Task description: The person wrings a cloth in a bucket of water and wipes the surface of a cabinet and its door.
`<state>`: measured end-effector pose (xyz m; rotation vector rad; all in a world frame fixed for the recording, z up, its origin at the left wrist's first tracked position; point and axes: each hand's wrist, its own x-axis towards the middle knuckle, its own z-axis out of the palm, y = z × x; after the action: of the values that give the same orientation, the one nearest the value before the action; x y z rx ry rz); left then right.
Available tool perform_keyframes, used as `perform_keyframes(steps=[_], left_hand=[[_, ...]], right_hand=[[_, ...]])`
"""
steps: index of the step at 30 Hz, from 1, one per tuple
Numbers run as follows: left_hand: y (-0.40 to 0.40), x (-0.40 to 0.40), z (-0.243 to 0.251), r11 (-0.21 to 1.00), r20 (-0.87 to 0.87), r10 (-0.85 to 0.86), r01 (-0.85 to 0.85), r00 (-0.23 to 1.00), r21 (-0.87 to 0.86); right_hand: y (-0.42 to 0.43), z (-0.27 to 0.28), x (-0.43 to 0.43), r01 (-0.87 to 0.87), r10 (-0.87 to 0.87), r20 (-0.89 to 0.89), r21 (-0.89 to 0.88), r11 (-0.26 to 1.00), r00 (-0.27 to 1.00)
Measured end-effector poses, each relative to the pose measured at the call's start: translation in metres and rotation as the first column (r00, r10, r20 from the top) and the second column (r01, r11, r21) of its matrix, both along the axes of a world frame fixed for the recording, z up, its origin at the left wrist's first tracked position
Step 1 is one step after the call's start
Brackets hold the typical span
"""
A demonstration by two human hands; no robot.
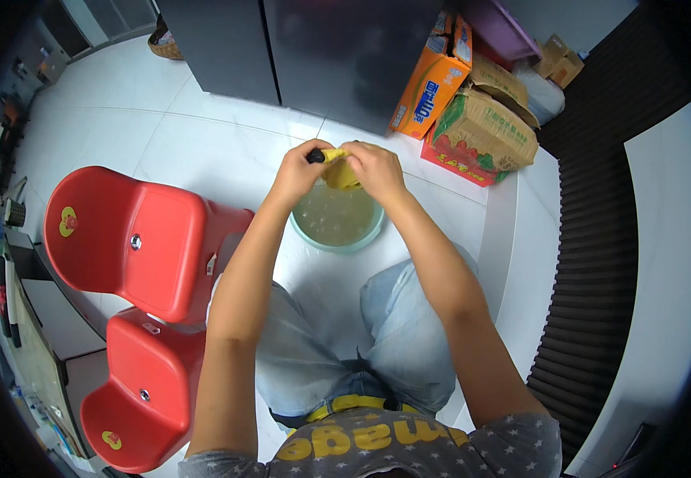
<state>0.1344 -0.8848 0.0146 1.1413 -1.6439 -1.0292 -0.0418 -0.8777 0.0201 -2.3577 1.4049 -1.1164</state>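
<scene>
My left hand and my right hand meet above a basin, with a yellow cloth pinched between their fingers. Part of the cloth is bunched up, and the rest hangs down over the water. A dark, rounded piece sticks out by the left fingers; what it is I cannot tell. Below stands a pale green round basin on the floor between my feet and a dark cabinet. The water in it looks murky, with lighter flecks on its surface. My hands hide the basin's far rim.
Two red plastic chairs stand at my left. Ahead is the dark glossy cabinet. Right of it are an orange carton, a worn fruit carton and a purple basin. A white ledge runs along my right.
</scene>
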Motion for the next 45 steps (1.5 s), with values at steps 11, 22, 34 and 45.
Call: perform_keyframes(steps=[11, 22, 34, 45], left_hand=[[-0.017, -0.009, 0.001, 0.973, -0.16, 0.116, -0.079, 0.98, 0.219], [-0.028, -0.005, -0.008, 0.925, -0.139, 0.371, -0.352, 0.918, 0.143], [-0.024, 0.002, -0.017, 0.909, -0.148, 0.416, -0.409, 0.897, 0.08], [-0.012, 0.017, -0.01, 0.899, -0.199, 0.437, -0.436, 0.877, 0.054]], right_hand=[[-0.014, -0.025, -0.031, -0.079, 0.172, -0.155, 0.473, 0.877, 0.973], [-0.027, -0.02, -0.055, 0.183, -0.17, -0.069, 0.439, 0.88, 0.983], [-0.001, 0.005, -0.061, 0.364, -0.346, -0.117, 0.212, 0.907, 0.931], [0.009, 0.012, -0.106, 0.205, -0.008, -0.325, 0.576, 0.791, 0.946]])
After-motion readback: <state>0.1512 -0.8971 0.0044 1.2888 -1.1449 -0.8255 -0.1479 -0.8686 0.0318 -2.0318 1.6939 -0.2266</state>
